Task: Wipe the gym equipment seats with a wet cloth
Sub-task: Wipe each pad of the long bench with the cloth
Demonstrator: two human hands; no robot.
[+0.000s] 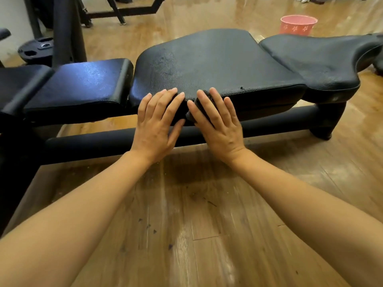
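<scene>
Both hands lie flat, fingers straight and slightly spread, on the near edge of the black middle seat pad [207, 65] of a gym bench. The left hand [157, 123] presses a dark cloth [182, 109] against the pad's front side; the right hand [217, 123] presses it too, and the cloth shows only between and under the fingers, bunched in the gap where the two thumbs nearly meet. Neither hand curls round the cloth; the fingers hold it by pressing. Past the fingertips the pad's top is dull and speckled, with a small nick in the seam just right of the right hand's fingers. Left of the left hand sits a glossier black pad [83, 81], and right of the right hand a narrower black pad [317, 59] runs off toward the picture's edge. Under the palms a black frame tube [103, 145] runs along the wooden floor [207, 224], which is marked with dark scuffs. Well beyond the fingers stand a pink bucket [298, 24] with white flower shapes, and to the far left a black weight plate [36, 51]. No writing or brand mark can be read anywhere.
</scene>
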